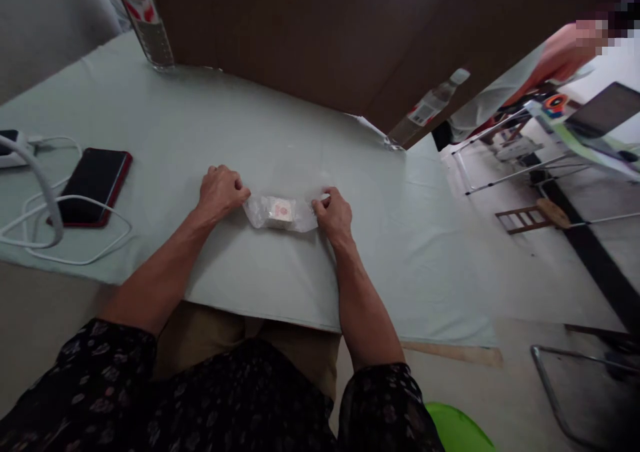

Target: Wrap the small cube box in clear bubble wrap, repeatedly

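A small pale box [281,210] with a reddish print lies on the cloth-covered table, with clear plastic wrap [304,220] around it. The wrap stretches out to both sides of the box. My left hand [223,189] pinches the wrap's left end between thumb and fingers. At the opposite end, my right hand [334,215] grips the wrap, fingers curled. Neither hand touches the box itself.
A dark phone [93,185] and a white cable [117,235] lie at left. A large brown board [300,39] stands behind, with a bottle [155,39] left and another bottle [425,109] right. Another person's arm [560,55] and a laptop [605,109] are beyond.
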Available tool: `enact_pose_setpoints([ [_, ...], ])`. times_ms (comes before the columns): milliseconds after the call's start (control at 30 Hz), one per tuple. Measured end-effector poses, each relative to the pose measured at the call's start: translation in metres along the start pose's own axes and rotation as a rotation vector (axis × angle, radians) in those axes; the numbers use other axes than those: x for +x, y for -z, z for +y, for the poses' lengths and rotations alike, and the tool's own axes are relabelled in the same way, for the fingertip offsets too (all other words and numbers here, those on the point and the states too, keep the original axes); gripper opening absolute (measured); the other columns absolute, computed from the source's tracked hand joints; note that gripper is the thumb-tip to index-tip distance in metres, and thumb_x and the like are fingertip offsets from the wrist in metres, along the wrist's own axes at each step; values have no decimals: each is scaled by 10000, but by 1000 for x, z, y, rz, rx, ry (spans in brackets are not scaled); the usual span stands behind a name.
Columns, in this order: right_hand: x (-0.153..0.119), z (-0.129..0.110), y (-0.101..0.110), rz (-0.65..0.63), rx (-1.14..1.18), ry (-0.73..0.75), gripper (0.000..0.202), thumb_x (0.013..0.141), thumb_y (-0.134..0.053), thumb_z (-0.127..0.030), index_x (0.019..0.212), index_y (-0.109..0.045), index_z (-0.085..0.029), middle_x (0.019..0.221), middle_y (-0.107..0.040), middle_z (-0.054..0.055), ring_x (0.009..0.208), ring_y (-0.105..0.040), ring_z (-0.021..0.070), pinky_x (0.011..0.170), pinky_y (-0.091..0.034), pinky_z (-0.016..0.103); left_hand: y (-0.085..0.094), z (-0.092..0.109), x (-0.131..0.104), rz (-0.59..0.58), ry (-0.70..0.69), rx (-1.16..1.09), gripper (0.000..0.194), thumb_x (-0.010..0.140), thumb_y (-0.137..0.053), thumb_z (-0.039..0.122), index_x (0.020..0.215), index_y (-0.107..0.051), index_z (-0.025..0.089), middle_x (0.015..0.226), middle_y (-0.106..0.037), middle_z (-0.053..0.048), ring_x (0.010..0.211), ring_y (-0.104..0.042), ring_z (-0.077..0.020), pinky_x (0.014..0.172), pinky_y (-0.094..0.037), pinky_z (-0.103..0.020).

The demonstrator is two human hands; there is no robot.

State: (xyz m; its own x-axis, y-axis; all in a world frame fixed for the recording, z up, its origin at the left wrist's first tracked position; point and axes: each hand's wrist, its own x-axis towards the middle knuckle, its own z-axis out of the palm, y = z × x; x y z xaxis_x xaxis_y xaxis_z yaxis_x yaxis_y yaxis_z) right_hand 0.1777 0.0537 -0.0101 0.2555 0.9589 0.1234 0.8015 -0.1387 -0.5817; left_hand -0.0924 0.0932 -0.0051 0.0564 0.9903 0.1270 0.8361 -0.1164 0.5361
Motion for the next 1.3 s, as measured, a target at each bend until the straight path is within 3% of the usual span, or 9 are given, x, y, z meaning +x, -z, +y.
enact_pose_setpoints([
  [200, -9, -15, 18, 194, 217, 214, 268, 838, -566, -317, 1072, -643, -212, 862, -701, 23, 690, -595, 153, 773, -512, 343, 11, 5, -1, 202, 64, -122, 102, 700, -604, 180, 701, -510, 218, 734, -597, -23, 724, -533, -191, 762, -481, -378],
  [333, -21, -33, 20, 35, 433, 341, 232, 899, -553, -399, 957, -687, -218, 853, -713, 17, 734, -620, 143, 742, -518, 309, 20, 26, -12, 241, -271, -380, 96, 784, -553, 294, 748, -567, 205, 755, -650, -18, 725, -588, -168, 760, -501, -330],
  [433, -24, -36, 17, -81, 555, 326, 302, 925, -524, -454, 965, -702, -213, 926, -728, 31, 844, -649, 158, 792, -520, 320, 18, 33, -19, 79, -398, -460, 216, 811, -539, 351, 893, -657, 190, 944, -726, -53, 893, -650, -196, 858, -508, -349],
  [533, -22, -33, 16, -188, 569, 266, 359, 889, -581, -511, 1020, -703, -200, 1013, -733, 57, 925, -661, 179, 833, -514, 339, 14, 31, -18, -81, -260, -446, 356, 813, -560, 412, 1056, -676, 178, 1060, -732, -80, 949, -658, -218, 855, -514, -357],
  [733, -21, -34, 31, -389, 597, 249, 340, 790, -715, -458, 1009, -722, -198, 925, -735, 38, 859, -659, 170, 832, -510, 332, 28, 27, -14, -342, -74, -622, 530, 844, -545, 566, 1174, -645, 164, 764, -713, -52, 734, -660, -213, 716, -516, -342],
  [900, -36, -40, 51, -953, 424, 435, 249, 823, -708, -394, 985, -758, -211, 902, -762, 19, 835, -675, 166, 790, -508, 292, 44, 24, -15, -788, -83, -717, 455, 869, -522, 569, 1019, -685, 172, 568, -652, -44, 528, -611, -191, 556, -477, -322],
  [967, -44, -39, 53, -1064, 301, 470, 243, 833, -694, -374, 1005, -762, -215, 882, -764, 8, 792, -668, 159, 736, -494, 272, 40, 22, -13, -730, -91, -592, 310, 817, -594, 432, 957, -691, 173, 564, -642, -26, 518, -591, -168, 545, -456, -296],
  [1167, -48, -38, 35, -399, 211, 411, 281, 880, -633, -358, 1096, -717, -200, 1047, -746, 62, 924, -664, 207, 860, -502, 349, 20, 18, -9, -451, -335, -226, 423, 710, -555, 311, 1085, -698, 178, 986, -723, -65, 866, -660, -217, 781, -512, -326],
  [1300, -38, -44, 7, -336, 5, 532, 572, 790, -738, -334, 1328, -605, -193, 1329, -649, 139, 1191, -592, 303, 1041, -437, 465, 14, 17, -11, -508, -503, -114, 739, 708, -636, 434, 1391, -523, 175, 1411, -574, -133, 1311, -506, -328, 1095, -402, -437],
])
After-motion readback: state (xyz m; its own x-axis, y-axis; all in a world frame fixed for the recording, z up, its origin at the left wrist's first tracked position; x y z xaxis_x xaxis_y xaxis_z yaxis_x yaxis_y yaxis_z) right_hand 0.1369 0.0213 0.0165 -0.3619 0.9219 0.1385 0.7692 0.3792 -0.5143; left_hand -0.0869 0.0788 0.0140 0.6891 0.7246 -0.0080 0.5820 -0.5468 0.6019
